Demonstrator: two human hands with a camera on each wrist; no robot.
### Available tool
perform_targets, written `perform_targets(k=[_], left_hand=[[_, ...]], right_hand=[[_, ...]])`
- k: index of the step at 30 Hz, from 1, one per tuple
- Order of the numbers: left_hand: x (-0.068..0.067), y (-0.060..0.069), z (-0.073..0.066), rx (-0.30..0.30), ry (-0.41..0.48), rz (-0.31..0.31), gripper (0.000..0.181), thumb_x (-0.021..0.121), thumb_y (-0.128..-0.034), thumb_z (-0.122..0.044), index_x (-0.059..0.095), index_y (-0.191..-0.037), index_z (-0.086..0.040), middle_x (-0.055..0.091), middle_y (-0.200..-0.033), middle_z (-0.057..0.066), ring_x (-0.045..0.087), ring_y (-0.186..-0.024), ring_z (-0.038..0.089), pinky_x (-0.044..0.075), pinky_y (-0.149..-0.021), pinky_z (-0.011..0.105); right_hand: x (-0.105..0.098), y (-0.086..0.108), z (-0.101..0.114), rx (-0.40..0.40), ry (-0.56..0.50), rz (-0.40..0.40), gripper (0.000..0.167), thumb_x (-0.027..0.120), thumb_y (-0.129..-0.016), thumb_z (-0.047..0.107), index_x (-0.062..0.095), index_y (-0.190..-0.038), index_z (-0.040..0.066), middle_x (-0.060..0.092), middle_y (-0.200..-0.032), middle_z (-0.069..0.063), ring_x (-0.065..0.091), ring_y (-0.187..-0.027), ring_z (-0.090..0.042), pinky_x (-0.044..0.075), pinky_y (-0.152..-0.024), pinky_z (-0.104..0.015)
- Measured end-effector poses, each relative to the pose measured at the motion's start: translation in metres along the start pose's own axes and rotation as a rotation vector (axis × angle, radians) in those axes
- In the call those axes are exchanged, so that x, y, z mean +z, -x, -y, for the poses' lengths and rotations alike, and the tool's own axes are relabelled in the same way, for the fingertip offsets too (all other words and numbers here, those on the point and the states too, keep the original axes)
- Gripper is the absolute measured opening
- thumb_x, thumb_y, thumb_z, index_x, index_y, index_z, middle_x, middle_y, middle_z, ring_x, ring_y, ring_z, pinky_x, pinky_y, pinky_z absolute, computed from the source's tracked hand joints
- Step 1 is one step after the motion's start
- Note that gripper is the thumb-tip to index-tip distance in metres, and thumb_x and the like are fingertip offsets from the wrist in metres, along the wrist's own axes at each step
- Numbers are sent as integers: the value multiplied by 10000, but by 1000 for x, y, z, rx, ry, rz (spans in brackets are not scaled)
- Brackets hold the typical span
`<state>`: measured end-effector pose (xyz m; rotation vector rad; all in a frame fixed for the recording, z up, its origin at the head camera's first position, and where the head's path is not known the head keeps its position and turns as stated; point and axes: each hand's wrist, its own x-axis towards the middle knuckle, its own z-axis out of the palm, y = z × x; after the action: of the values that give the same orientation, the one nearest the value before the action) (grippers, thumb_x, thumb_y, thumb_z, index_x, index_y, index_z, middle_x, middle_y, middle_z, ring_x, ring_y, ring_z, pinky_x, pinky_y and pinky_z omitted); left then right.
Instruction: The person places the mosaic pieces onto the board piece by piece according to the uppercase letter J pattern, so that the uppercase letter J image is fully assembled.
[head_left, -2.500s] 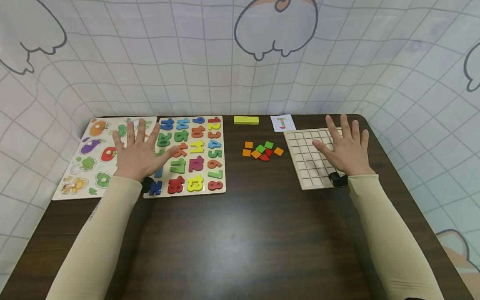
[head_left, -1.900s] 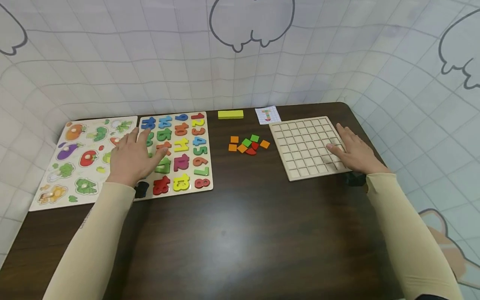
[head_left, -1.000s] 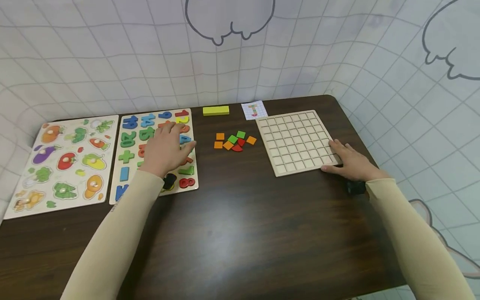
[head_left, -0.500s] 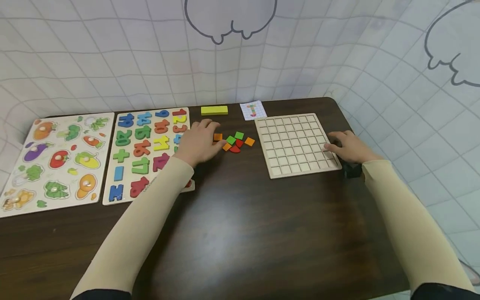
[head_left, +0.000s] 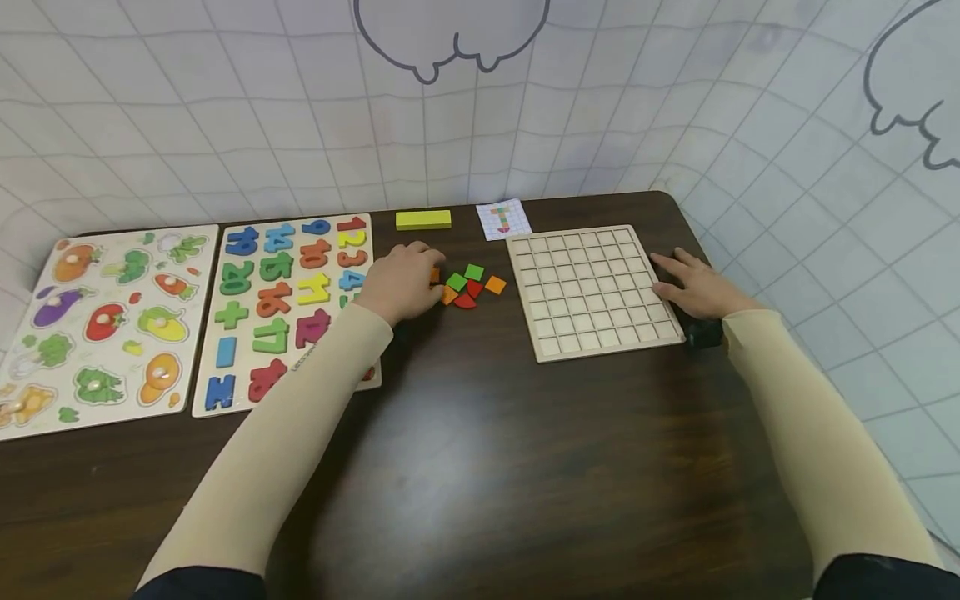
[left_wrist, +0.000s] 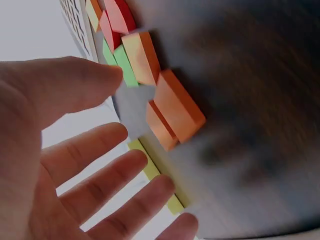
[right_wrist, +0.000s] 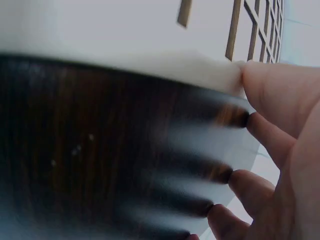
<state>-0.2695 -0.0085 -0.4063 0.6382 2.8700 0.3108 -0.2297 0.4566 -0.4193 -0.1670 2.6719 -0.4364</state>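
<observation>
My left hand hovers at the left end of a small group of coloured tiles, its fingers apart and loosely bent. In the left wrist view two orange tiles lie just beyond the fingertips, with nothing between thumb and fingers. Green tiles, red tiles and another orange tile lie to the right. At the right edge of the wooden grid board is my right hand. Its thumb touches the board's edge, while the other fingers reach down to the tabletop.
A number puzzle board lies partly under the left forearm, with a vegetable puzzle board left of it. Along the back are a yellow block and a paper card with a coloured figure. A wall cloth borders the dark table.
My left hand has moved right, from above the puzzle boards to the tiles. The right hand has gone from over the grid board to its right edge. The head view has turned.
</observation>
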Motion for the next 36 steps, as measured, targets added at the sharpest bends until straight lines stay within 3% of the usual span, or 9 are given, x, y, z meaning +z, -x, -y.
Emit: perform_targets(k=[10,21,26,30,36], left_hand=[[-5,-12,13,-16,83,41,349,668,-985,-156,700,-1325,-86,682,-1347,152,625,-1231,347,549,-1054,510],[-5,-28,16,-32,90,40,249,772,-919,-187,788,-1134,-62,762,-1128,139,674,-1002,323,611,-926,452],[-4,-34,16,-60,132,-21,275,795,-870,-253,788,-1065,-60,768,-1057,120,671,-956,304,609,-863,443],[-3,-44,1,-19,148,-70,263,784,-873,-254,778,-1066,-76,765,-1064,90,663,-960,262,602,-875,422],[1,-66,-44,68,126,-54,200,782,-891,-241,767,-1043,-112,745,-1034,34,641,-962,206,587,-871,379]], right_hand=[[0,1,-2,3,-18,31,715,392,-1124,415,79,-1675,84,-101,-1687,-353,-29,-1504,-673,93,-1167,-821],[7,4,-3,-6,-28,18,704,333,-1133,421,28,-1676,94,-142,-1677,-358,-107,-1507,-659,58,-1166,-829],[6,5,1,-10,-23,27,713,338,-1132,419,13,-1676,91,-153,-1670,-370,-114,-1499,-671,22,-1186,-808],[7,5,2,-13,-17,24,717,353,-1132,408,16,-1673,79,-148,-1668,-374,-109,-1495,-678,25,-1187,-808],[5,5,0,-30,-37,24,717,384,-1129,391,39,-1675,79,-140,-1674,-369,-113,-1499,-671,56,-1157,-838]])
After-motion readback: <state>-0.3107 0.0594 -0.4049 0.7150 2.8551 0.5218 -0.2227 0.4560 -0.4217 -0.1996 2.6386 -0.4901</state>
